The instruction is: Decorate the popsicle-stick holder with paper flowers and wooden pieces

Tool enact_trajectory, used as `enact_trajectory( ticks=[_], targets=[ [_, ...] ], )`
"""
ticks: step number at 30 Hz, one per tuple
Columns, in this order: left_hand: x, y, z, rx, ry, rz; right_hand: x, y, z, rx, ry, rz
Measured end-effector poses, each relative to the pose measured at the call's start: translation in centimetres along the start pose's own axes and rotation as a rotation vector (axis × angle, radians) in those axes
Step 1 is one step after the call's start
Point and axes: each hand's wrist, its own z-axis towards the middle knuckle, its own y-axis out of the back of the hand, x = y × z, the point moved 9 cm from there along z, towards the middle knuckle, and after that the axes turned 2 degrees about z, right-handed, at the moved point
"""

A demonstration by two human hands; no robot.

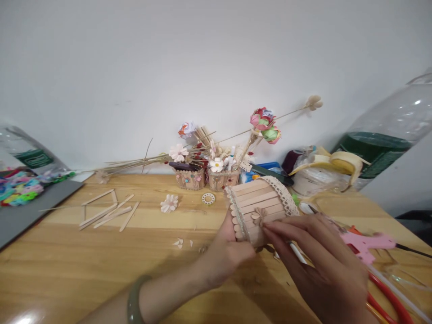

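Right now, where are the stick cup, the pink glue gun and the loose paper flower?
stick cup (254, 198), head view, its wooden side
pink glue gun (366, 245), head view, its body
loose paper flower (169, 203), head view, its middle

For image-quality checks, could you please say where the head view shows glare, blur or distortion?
Head view: glare on the wooden table near-left and the plastic bottle; the right hand on the popsicle-stick holder slightly blurred; the table's far edge bows, lens distortion.

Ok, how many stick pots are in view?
3. One pot in left hand, right hand touching it; two flower-filled pots side by side near the wall. Others may be hidden.
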Motion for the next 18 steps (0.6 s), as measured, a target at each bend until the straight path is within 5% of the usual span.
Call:
enact_trajectory(
  ticks=[18],
  targets=[
    [-0.04, -0.28, 0.00, 0.032, -0.023, 0.015, 0.33, 0.42, 0.26, -0.045, 0.012, -0.019]
  ],
)
